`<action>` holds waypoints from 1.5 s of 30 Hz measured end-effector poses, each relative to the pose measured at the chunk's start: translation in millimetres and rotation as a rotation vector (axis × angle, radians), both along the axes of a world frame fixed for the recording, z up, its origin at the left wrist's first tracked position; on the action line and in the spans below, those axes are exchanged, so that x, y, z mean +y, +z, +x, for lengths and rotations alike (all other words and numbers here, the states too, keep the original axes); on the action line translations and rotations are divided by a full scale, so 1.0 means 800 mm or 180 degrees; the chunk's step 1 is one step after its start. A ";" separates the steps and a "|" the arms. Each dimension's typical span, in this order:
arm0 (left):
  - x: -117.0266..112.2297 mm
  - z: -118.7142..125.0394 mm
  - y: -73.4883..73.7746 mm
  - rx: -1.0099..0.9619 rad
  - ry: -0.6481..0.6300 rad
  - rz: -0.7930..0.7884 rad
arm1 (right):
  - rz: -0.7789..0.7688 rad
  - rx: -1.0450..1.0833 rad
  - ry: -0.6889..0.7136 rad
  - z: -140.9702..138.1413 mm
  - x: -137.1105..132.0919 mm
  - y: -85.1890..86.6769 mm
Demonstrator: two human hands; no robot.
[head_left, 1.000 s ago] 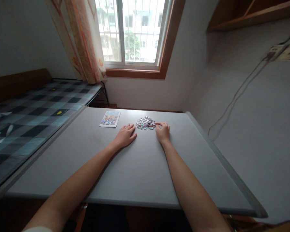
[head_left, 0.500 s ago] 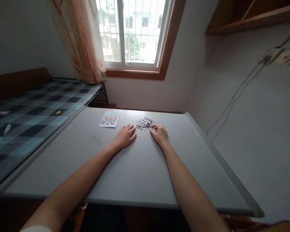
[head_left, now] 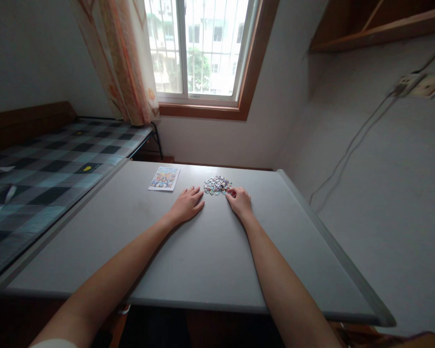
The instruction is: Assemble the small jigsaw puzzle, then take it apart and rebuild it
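A small heap of multicoloured jigsaw puzzle pieces [head_left: 216, 184] lies toward the far side of the grey-white table [head_left: 203, 256]. At the heap's right edge, my right hand [head_left: 240, 200] has thumb and forefinger closed in a pinch; whatever is between the fingertips is too small to make out. My left hand [head_left: 188, 203] rests palm down just left of the heap, fingers stretched out and holding nothing. Beyond it to the left, a printed picture sheet [head_left: 164, 179] with a colourful design lies flat.
A bed with a checked cover [head_left: 58, 169] runs along the table's left side. A white wall with a hanging cable [head_left: 348, 152] stands to the right, below a wooden shelf [head_left: 380, 34]. Behind the table are a window [head_left: 199, 48] and a patterned curtain [head_left: 126, 63].
My right hand's thumb and fingertips have drawn closer together at the heap's edge. The left hand and the picture sheet stay where they were.
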State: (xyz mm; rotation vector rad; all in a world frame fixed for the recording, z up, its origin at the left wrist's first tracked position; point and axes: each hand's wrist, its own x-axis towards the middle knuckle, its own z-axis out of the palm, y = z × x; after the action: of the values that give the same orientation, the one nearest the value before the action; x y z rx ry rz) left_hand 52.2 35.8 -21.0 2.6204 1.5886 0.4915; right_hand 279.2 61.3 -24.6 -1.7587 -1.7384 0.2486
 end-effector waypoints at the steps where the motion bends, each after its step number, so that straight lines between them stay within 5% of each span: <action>1: 0.000 0.000 0.000 0.0005 0.0000 -0.0001 | 0.0013 0.0020 -0.0006 0.000 0.000 0.000; 7: -0.001 0.002 0.000 -0.0125 0.0049 -0.0004 | 0.0185 0.0532 0.0160 0.000 -0.001 0.002; 14: -0.009 0.012 0.010 -0.1157 0.0224 0.0282 | 0.0081 0.2583 0.0924 -0.036 -0.011 0.013; 17: -0.008 0.013 0.010 -0.1579 0.0048 0.0272 | -0.0069 0.2945 0.1138 -0.055 -0.019 0.014; 45: -0.008 0.011 0.014 -0.1488 0.0078 0.0439 | -0.0040 0.2920 0.1113 -0.065 -0.023 0.009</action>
State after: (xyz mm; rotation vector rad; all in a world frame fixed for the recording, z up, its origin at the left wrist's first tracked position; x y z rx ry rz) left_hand 60.8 29.3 -10.2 2.3295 1.4728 1.1511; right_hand 227.0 43.2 -17.8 -1.0384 -1.3078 1.0309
